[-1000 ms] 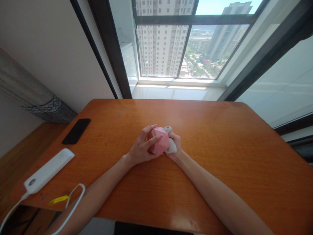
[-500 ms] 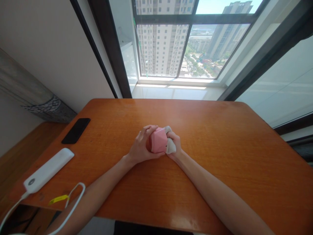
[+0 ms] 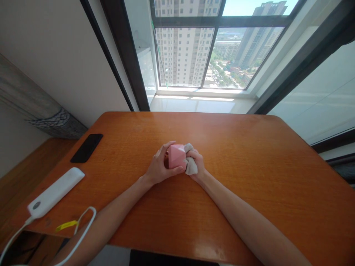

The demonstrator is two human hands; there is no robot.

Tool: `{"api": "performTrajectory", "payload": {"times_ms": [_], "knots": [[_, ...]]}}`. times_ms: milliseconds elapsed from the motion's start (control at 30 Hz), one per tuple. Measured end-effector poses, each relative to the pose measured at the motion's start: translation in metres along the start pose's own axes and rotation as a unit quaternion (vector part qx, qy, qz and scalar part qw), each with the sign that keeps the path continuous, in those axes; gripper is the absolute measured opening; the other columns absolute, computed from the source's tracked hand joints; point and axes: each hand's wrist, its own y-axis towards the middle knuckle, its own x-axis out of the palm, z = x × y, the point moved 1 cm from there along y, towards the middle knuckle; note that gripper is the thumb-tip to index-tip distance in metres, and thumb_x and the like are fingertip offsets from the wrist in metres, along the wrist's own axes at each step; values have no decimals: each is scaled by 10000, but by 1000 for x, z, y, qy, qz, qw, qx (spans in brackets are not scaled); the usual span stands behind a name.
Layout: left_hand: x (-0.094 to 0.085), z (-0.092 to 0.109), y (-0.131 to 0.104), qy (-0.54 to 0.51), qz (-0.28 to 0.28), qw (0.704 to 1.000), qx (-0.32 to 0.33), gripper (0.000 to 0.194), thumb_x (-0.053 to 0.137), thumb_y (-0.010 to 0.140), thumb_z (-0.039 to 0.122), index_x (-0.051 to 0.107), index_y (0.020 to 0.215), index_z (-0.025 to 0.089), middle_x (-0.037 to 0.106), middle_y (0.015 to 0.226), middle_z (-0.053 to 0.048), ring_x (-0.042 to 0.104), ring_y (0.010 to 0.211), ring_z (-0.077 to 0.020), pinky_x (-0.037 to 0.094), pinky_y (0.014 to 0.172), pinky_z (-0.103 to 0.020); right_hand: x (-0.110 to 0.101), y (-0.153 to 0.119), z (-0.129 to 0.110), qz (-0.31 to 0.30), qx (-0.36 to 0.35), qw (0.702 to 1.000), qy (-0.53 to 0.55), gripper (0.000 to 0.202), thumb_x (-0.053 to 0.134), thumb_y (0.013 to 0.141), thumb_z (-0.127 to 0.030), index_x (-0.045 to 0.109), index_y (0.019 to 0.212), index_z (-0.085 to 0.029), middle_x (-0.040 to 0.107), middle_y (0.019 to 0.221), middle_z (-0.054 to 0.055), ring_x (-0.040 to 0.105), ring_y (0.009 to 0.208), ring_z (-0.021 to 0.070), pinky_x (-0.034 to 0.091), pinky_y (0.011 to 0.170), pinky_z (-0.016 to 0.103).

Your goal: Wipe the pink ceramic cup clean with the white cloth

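Note:
A pink faceted object [image 3: 176,156] is held above the middle of the brown wooden table [image 3: 222,140]. My left hand [image 3: 161,165] grips it from the left, fingers over the far side and thumb along the near side. A light grey cloth [image 3: 191,166] is bunched in my right hand [image 3: 198,164] and pressed against the object's right side. The fingers of my right hand are curled round the cloth, and its folds hide part of the object.
A black phone [image 3: 87,148] lies at the table's left edge. Nearer is a white power bank [image 3: 56,193] with a white cable [image 3: 88,229] and a yellow tag [image 3: 66,225]. A window [image 3: 188,55] stands beyond the table.
The pink object has turned a little and shifted slightly left in my left hand. My right hand and the cloth have also moved slightly left along its side.

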Motion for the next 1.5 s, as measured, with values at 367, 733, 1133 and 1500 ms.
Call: {"api": "performTrajectory", "payload": {"times_ms": [367, 733, 1133, 1500], "knots": [[1, -7, -1, 47, -61, 983, 165, 1256, 988, 791, 463, 199, 1764, 368, 300, 1785, -233, 462, 1621, -446, 542, 1238, -627, -2, -1, -4, -12, 17, 999, 30, 173, 709, 599, -254, 537, 591, -243, 481, 601, -49, 365, 576, 126, 339, 536, 283], [1, -4, 0, 52, -20, 985, 164, 987, 943, 844, 421, 402, 1668, 361, 444, 1690, -185, 527, 1560, -409, 538, 1245, -598, -1, 0, -4, 8, 2, 999, 36, 176, 726, 572, -246, 554, 607, -236, 492, 616, -63, 377, 582, 112, 357, 541, 276], [1, -2, -1, 99, 2, 980, 175, 968, 951, 832, 435, 429, 1641, 345, 476, 1675, -195, 566, 1527, -409, 546, 1223, -599, -2, 1, -2, 13, -18, 999, 25, 194, 734, 594, -244, 542, 615, -238, 484, 615, -67, 372, 573, 110, 349, 525, 277], [1, 0, 0, 72, 0, 991, 115, 1086, 978, 766, 523, 396, 1658, 311, 557, 1591, -184, 632, 1448, -389, 574, 1194, -572, 5, -1, -4, 1, -30, 1000, 8, 196, 728, 578, -260, 533, 591, -239, 479, 592, -59, 365, 550, 105, 327, 503, 269]]}}
